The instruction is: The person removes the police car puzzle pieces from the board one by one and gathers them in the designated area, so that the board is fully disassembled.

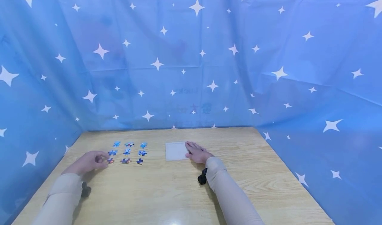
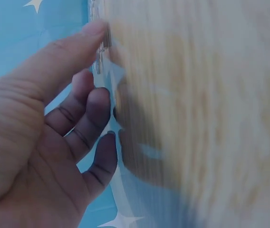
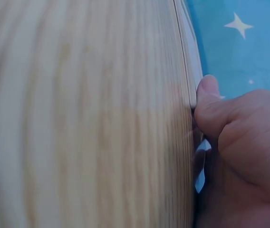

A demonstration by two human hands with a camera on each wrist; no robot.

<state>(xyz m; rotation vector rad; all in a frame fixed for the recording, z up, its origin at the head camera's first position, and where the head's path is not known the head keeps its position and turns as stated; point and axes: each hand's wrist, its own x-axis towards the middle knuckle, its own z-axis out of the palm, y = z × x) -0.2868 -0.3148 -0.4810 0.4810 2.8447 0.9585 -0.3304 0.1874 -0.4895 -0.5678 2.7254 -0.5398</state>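
Several small jigsaw pieces (image 1: 127, 151) with blue, white and red print lie apart from one another in three rows at the left of the table. My left hand (image 1: 92, 161) is beside the front-left piece (image 1: 111, 160), its thumb and index fingertips right at that piece. In the left wrist view the thumb (image 2: 68, 54) points at the pieces along the table, and the other fingers bend loosely. A flat white rectangular board (image 1: 175, 151) lies near the table's middle. Across its right edge rests my right hand (image 1: 197, 152), fingers stretched, its thumb (image 3: 208, 102) at the edge.
The wood-grain table (image 1: 167, 195) runs back to a blue curtain (image 1: 179, 52) with white stars, which also hangs along both sides. A black wrist camera (image 1: 202, 176) sits under the right wrist and a second dark one (image 1: 85, 189) by the left.
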